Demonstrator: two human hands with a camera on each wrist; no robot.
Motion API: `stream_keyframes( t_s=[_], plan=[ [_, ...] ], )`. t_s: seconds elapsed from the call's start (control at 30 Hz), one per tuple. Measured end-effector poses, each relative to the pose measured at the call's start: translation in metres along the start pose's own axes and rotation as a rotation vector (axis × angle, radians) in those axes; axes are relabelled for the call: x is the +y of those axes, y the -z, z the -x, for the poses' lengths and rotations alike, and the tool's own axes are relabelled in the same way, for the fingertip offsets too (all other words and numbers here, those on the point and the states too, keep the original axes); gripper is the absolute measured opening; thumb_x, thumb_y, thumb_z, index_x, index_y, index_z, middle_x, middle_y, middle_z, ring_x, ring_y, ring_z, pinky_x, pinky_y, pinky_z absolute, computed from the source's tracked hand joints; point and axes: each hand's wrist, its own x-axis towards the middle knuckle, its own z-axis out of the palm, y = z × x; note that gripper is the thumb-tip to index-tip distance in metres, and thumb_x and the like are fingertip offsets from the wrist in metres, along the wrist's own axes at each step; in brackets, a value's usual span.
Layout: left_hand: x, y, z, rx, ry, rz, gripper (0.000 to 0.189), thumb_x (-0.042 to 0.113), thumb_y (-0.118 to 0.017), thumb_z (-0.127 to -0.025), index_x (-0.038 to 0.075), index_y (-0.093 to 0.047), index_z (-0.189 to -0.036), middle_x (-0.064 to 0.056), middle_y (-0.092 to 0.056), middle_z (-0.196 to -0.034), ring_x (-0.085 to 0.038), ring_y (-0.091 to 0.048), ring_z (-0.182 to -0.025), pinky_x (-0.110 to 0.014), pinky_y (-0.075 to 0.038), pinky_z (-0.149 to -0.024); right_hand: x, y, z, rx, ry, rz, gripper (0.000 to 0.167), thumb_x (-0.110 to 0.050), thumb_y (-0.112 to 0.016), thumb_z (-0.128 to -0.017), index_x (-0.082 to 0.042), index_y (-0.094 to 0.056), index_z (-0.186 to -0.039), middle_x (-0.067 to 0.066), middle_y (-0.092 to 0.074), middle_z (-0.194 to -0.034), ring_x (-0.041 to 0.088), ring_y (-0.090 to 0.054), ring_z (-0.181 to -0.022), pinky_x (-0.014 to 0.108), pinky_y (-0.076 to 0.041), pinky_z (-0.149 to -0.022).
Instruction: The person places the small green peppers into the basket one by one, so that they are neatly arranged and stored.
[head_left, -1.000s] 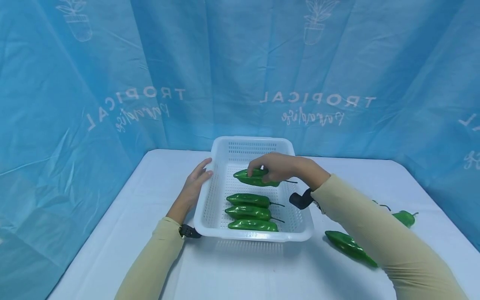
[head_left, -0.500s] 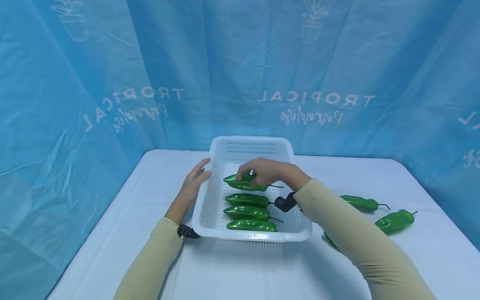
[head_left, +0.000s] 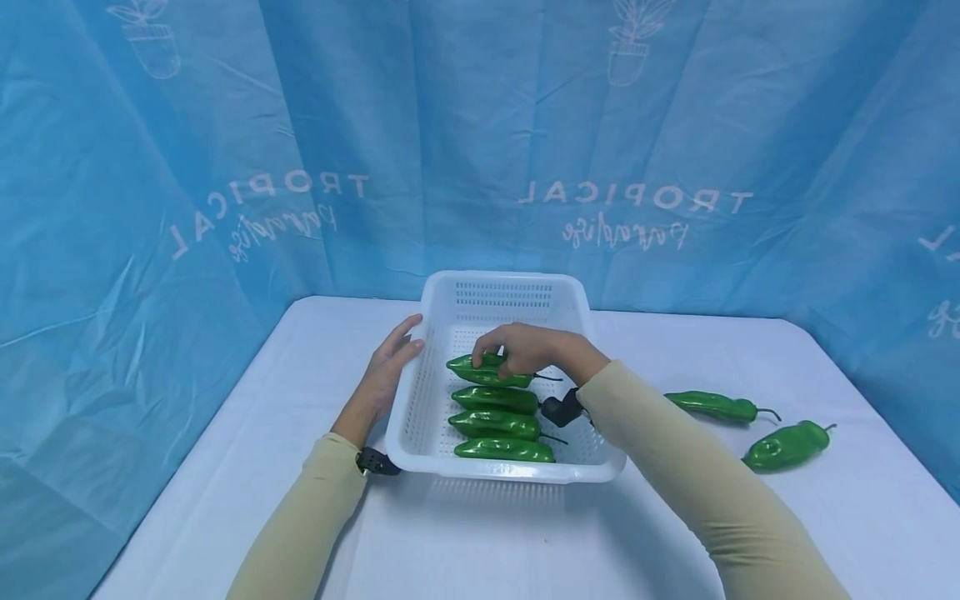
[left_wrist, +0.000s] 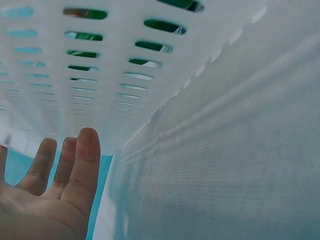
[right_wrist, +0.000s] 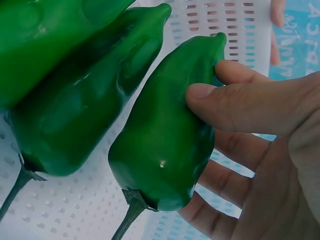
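Inside the white perforated basket [head_left: 506, 472], my right hand [head_left: 521, 348] grips a green pepper [head_left: 495, 379] between thumb and fingers. Its stem points right in the head view. The right wrist view shows my thumb across the side of this pepper [right_wrist: 160, 125], fingers behind it. Three more green peppers lie in a row on the near side, the closest being one pepper [right_wrist: 75, 105] parallel to it. My left hand [head_left: 386, 367] rests its straight fingers against the basket's left rim; those extended fingers [left_wrist: 82, 170] show beside the basket wall [left_wrist: 115, 95] in the left wrist view.
Two green peppers, one long [head_left: 716, 406] and one plumper [head_left: 789, 447], lie on the white table [head_left: 465, 542] right of the basket, near my right sleeve [head_left: 690, 475]. A blue printed curtain [head_left: 480, 150] hangs behind the table and along both sides.
My right hand has moved left and slightly nearer with the pepper, bringing it close beside the row in the basket. My left hand has stayed at the rim.
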Motion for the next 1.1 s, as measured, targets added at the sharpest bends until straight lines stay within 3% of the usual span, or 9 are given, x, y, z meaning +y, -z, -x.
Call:
stream_keyframes(
  t_s=[0.33, 0.6, 0.87, 1.1],
  plan=[
    [-0.004, 0.000, -0.001, -0.007, 0.000, 0.004, 0.061, 0.039, -0.053, -0.100, 0.034, -0.028, -0.155, -0.010, -0.038, -0.154, -0.038, -0.053, -0.131, -0.048, -0.057, -0.098, 0.012, -0.010, -0.008, -0.007, -0.094, -0.043, 0.037, 0.001, -0.063, -0.092, -0.024, -0.067, -0.118, 0.006, -0.059, -0.140, 0.029, -0.051, -0.135, 0.042, -0.053, -0.101],
    [-0.001, 0.001, 0.000, -0.001, -0.007, 0.000, 0.060, 0.040, -0.051, -0.100, 0.034, -0.028, -0.155, -0.010, -0.038, -0.154, -0.039, -0.053, -0.131, -0.048, -0.057, -0.098, 0.015, -0.009, -0.015, -0.007, -0.114, -0.034, 0.038, 0.002, -0.063, -0.090, -0.024, -0.067, -0.118, 0.008, -0.061, -0.136, 0.028, -0.054, -0.129, 0.040, -0.054, -0.096],
    [-0.001, 0.001, 0.000, 0.006, 0.002, -0.003, 0.059, 0.041, -0.052, -0.100, 0.037, -0.029, -0.153, -0.007, -0.039, -0.153, -0.038, -0.053, -0.132, -0.048, -0.058, -0.097, 0.016, -0.011, -0.017, -0.044, -0.147, -0.056, 0.047, 0.009, -0.052, -0.085, -0.023, -0.069, -0.115, 0.012, -0.062, -0.133, 0.025, -0.057, -0.121, 0.033, -0.056, -0.088],
    [0.000, 0.001, 0.000, 0.004, 0.002, -0.009, 0.061, 0.043, -0.053, -0.099, 0.036, -0.028, -0.155, -0.006, -0.038, -0.155, -0.038, -0.054, -0.132, -0.048, -0.058, -0.097, 0.017, -0.013, -0.016, -0.062, -0.145, -0.095, 0.048, 0.009, -0.054, -0.082, -0.023, -0.069, -0.115, 0.011, -0.062, -0.131, 0.024, -0.058, -0.119, 0.032, -0.056, -0.089]
  ],
)
